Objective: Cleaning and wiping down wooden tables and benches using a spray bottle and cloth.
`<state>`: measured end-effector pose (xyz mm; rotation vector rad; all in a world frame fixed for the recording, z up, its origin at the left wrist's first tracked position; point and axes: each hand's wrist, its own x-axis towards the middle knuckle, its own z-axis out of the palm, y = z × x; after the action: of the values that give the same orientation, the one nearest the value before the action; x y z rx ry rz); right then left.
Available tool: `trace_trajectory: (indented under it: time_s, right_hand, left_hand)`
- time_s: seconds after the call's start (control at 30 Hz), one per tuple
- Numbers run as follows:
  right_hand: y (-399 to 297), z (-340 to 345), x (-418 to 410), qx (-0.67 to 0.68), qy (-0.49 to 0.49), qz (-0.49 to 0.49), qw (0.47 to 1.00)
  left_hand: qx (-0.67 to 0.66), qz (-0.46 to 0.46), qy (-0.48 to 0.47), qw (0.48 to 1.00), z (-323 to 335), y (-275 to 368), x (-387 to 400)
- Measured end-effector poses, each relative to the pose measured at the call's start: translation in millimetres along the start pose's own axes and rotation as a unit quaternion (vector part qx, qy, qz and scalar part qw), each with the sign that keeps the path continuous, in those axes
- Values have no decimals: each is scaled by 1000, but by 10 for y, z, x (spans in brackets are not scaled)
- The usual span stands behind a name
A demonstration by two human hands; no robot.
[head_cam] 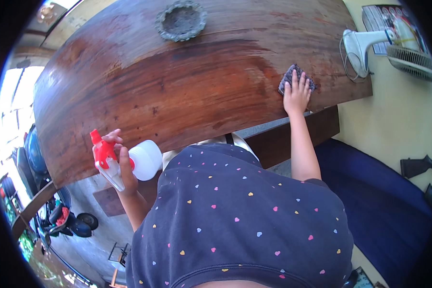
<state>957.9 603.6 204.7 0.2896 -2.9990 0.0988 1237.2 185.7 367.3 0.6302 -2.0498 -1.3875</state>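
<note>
My left hand (124,158) holds a spray bottle (146,160) with a red and clear trigger head and a white body, tipped sideways over the near left edge of the wooden table (187,97). Far to the right, my right hand (297,93) lies flat with fingers spread on a folded dark grey cloth (289,73), pressing it on the tabletop. The wood looks wet and darker red across the middle, and paler and duller towards the far side and the right end.
A round, rough-rimmed stone-like dish (181,21) stands on the table's far side. At the right end is a white electric fan (360,50) with its cord. A dark wooden bench (295,135) is under the near edge, with a blue cushion or mat (374,201) beside it. Motorbikes stand at left.
</note>
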Motion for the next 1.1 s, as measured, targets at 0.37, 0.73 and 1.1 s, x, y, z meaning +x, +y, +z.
trace_trajectory:
  time_s: [0.37,0.73,1.1]
  right_hand:
    - [-2251,-84,-714,245,-107,-326,907]
    - [-368,-89,155,62,-4,-78,995]
    - [-1670,-122,-337,180,-66,-242,951]
  left_hand:
    - [47,-85,-330,939,720,490,148]
    - [15,-104,-268,958,543,269,104]
    - [94,-4,-367,925,1159,423,290]
